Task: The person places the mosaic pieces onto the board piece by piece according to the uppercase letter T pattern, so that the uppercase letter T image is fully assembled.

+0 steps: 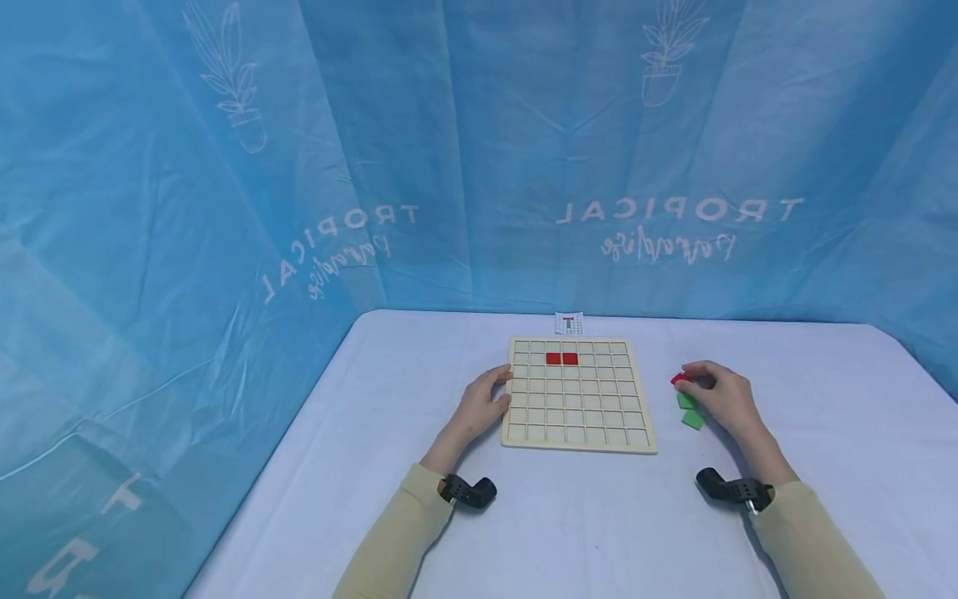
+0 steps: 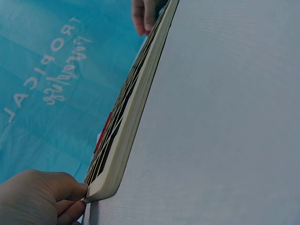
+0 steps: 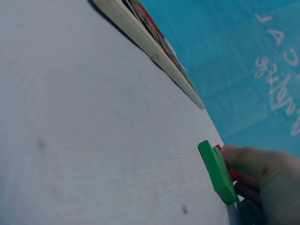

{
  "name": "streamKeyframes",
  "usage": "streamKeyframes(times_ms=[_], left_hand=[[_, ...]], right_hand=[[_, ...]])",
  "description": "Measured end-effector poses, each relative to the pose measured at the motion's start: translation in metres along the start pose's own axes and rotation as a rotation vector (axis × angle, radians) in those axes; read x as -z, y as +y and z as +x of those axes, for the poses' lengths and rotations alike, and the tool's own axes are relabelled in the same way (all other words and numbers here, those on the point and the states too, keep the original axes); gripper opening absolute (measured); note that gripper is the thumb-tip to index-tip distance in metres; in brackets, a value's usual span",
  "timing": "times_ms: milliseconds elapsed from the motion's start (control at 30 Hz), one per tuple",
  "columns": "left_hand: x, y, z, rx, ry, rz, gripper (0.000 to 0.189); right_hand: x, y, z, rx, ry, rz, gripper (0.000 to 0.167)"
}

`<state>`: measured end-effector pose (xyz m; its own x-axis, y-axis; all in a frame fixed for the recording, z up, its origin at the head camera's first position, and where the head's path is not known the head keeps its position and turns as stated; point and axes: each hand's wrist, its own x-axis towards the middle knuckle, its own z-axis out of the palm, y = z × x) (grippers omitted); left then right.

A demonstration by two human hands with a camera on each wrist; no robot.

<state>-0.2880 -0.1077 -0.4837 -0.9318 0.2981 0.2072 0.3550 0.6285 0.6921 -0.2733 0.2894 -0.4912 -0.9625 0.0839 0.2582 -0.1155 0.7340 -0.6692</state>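
A pale wooden grid board (image 1: pixel 580 413) lies flat, with two red square tiles (image 1: pixel 570 358) side by side in its second row. At its left edge my left hand (image 1: pixel 479 403) holds the board, thumb and fingers at the rim. Right of the board, my right hand (image 1: pixel 722 395) pinches a red tile (image 1: pixel 679 378) between thumb and fingers. Just below that hand lie green tiles (image 1: pixel 693 419). In the right wrist view a green tile (image 3: pixel 218 173) stands in front of the fingertips and partly hides the red one.
A small printed card (image 1: pixel 569 324) with a coloured grid lies behind the board. White cloth (image 1: pixel 591 532) covers the table. Blue printed curtains (image 1: pixel 509 166) hang at the back and left.
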Motion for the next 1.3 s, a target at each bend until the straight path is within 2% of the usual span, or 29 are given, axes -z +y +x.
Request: streamKeyframes(times_ms=[267,433,600,800,933,1133,1300], left_hand=[[0.001,0.001,-0.001,0.002,0.003,-0.007,0.052],[0.001,0.002,0.0,0.001,-0.005,-0.004,0.053],[0.0,0.002,0.0,0.0,-0.009,-0.001,0.053],[0.0,0.001,0.001,0.003,-0.006,0.008,0.054],[0.0,0.0,0.001,0.01,-0.003,0.011,0.054],[0.001,-0.001,0.0,0.005,0.001,0.006,0.053],[0.0,-0.001,0.001,0.002,-0.003,-0.003,0.053]], right_hand=[[0.002,0.004,0.0,-0.024,-0.005,-0.03,0.047],[0.003,0.005,-0.002,-0.029,-0.024,-0.031,0.043],[0.003,0.005,-0.002,-0.032,-0.008,-0.037,0.04],[0.01,-0.001,0.003,-0.095,0.013,0.053,0.043],[0.014,-0.012,0.008,-0.103,0.014,0.112,0.048],[0.011,-0.037,0.021,-0.034,0.006,0.185,0.052],[-0.007,-0.047,0.035,0.048,-0.005,0.209,0.053]])
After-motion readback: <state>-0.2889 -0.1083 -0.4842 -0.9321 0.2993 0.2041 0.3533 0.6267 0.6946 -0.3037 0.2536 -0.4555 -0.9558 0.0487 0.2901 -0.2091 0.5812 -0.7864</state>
